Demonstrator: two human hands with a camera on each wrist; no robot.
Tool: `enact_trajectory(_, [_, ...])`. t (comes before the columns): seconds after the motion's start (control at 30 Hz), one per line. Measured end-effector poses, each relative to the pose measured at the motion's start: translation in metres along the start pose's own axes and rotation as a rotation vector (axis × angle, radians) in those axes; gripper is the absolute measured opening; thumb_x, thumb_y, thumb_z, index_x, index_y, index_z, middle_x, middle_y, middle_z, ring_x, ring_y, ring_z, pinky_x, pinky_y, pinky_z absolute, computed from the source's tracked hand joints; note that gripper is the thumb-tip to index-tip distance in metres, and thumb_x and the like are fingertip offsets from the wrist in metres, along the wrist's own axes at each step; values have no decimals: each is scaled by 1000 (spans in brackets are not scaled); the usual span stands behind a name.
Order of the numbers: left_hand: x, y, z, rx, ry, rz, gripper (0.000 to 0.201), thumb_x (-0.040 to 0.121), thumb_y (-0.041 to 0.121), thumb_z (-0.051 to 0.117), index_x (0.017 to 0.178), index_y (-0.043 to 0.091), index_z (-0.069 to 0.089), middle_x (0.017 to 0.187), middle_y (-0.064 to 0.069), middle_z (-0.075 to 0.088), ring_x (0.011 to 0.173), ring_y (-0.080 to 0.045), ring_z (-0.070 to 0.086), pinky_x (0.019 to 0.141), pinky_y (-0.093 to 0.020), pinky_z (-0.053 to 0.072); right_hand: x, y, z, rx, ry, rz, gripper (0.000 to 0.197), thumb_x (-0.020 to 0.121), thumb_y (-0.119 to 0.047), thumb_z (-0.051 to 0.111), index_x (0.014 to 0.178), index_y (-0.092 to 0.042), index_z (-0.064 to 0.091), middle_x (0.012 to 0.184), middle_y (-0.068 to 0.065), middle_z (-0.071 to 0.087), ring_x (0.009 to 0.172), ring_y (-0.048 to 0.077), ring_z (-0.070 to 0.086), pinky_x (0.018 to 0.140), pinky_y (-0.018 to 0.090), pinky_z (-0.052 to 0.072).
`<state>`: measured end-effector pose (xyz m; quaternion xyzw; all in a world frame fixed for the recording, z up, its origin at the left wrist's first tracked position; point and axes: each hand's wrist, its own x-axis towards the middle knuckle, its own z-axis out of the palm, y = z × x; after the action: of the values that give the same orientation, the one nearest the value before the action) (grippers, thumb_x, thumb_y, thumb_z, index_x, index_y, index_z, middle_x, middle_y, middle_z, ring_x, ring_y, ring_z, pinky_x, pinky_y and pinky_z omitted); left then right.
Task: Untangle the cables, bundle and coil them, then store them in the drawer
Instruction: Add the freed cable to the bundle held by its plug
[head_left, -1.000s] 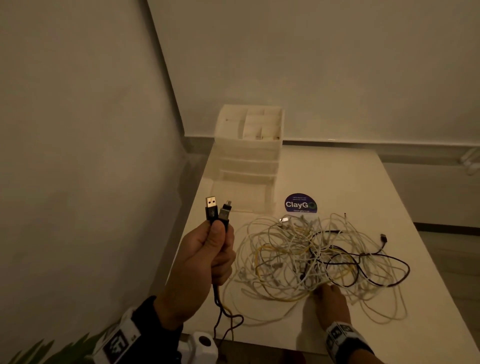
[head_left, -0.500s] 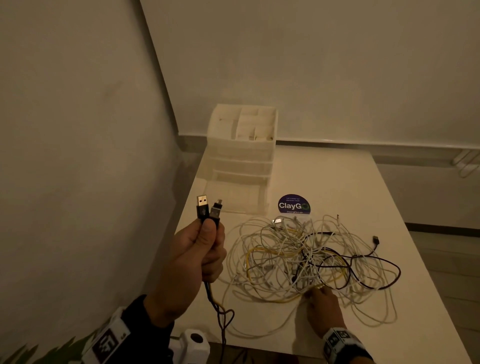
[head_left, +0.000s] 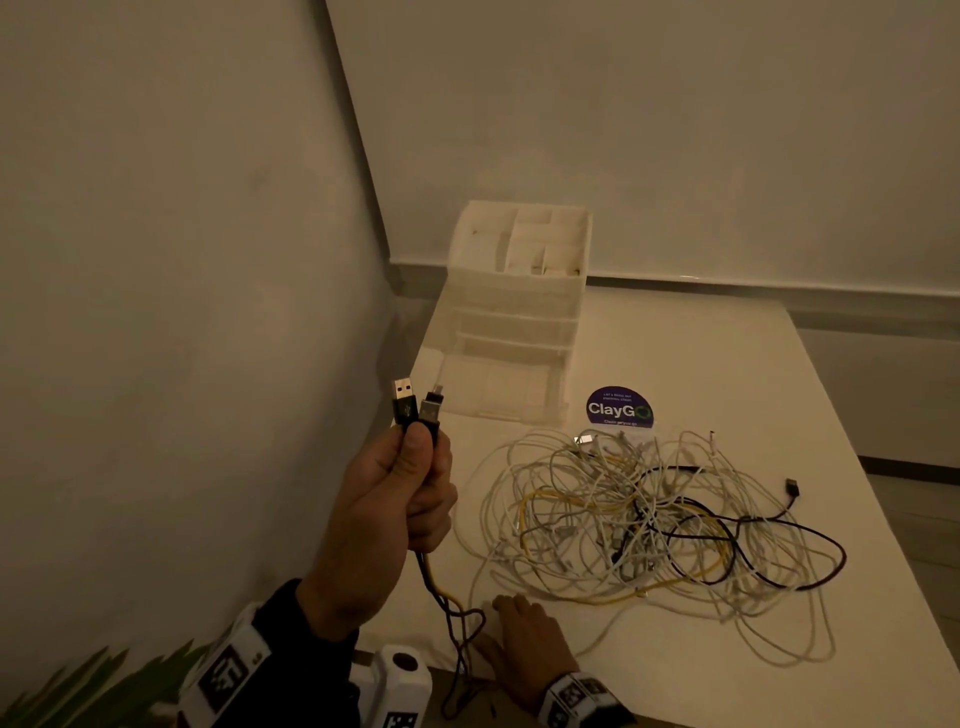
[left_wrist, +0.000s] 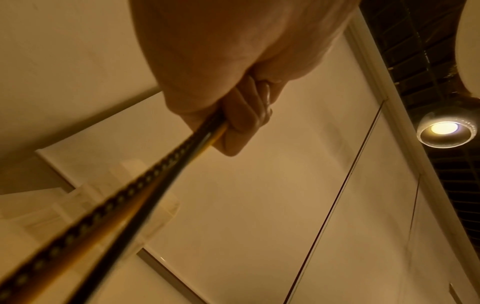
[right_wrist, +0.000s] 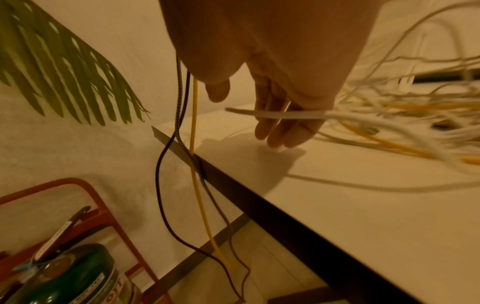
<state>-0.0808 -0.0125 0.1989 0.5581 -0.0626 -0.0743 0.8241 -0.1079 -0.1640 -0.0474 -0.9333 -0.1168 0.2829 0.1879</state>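
Observation:
My left hand (head_left: 415, 467) is raised at the table's left side and grips a black braided cable (head_left: 410, 410), both USB plugs sticking up above the thumb. Its strands and a yellow one hang from the fist (left_wrist: 233, 115) past the table's front edge (right_wrist: 259, 201). A tangle of white, yellow and black cables (head_left: 639, 519) lies on the white table (head_left: 701, 338). My right hand (head_left: 519, 634) hovers flat by the front edge, fingers (right_wrist: 280, 127) straight, next to the hanging black cable (right_wrist: 182, 115); a white cable (right_wrist: 272, 115) crosses in front of them. A white drawer organizer (head_left: 514, 312) stands behind, its bottom drawer (head_left: 498, 389) pulled out.
A round purple ClayGo sticker (head_left: 618, 408) lies between organizer and tangle. Walls close off the left and back. Below the table's left corner are palm leaves (right_wrist: 64, 61), a red rack (right_wrist: 103, 205) and a green canister (right_wrist: 64, 273).
My right hand has left the front of the tangle and slid left along the front edge toward the hanging cable. The left hand still holds the plugs up.

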Motion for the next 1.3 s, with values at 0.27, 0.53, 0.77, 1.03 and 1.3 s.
enact_trajectory(0.27, [-17,9,-15,39,98,-20,43,85,51,55,76,10,49,54,1,28,41,-9,20,39,-19,18,3,-19,-29,482,-108,28,20,97,-28,46,108,-12,51,88,9,63,67,18,61,65,36,50])
enact_trajectory(0.53, [-19,-15,-10,141,179,-119,33,84,33,65,73,12,41,53,0,24,44,-13,16,41,-23,19,-97,-42,-150,819,346,-333,27,102,-15,39,113,-28,60,64,5,59,47,17,47,50,28,40])
enact_trajectory(0.77, [-8,-23,27,195,214,-35,26,85,32,63,62,23,55,51,0,36,40,-13,31,42,-24,31,-124,-63,-139,306,625,-488,54,89,-29,46,138,-51,39,71,-30,57,68,-12,58,70,0,41])
enact_trajectory(1.03, [-1,-21,29,229,206,113,38,95,41,41,74,11,50,61,-3,47,53,-18,46,53,-30,43,-122,-62,-118,371,682,-358,45,87,-49,39,124,-72,27,88,-40,56,76,-11,58,69,1,39])
enact_trajectory(1.3, [21,49,11,41,158,375,30,97,33,40,71,16,37,57,5,31,41,-7,23,39,-18,24,-83,31,-96,299,398,-185,40,92,-58,19,96,-35,51,85,-13,55,78,0,49,68,19,35])
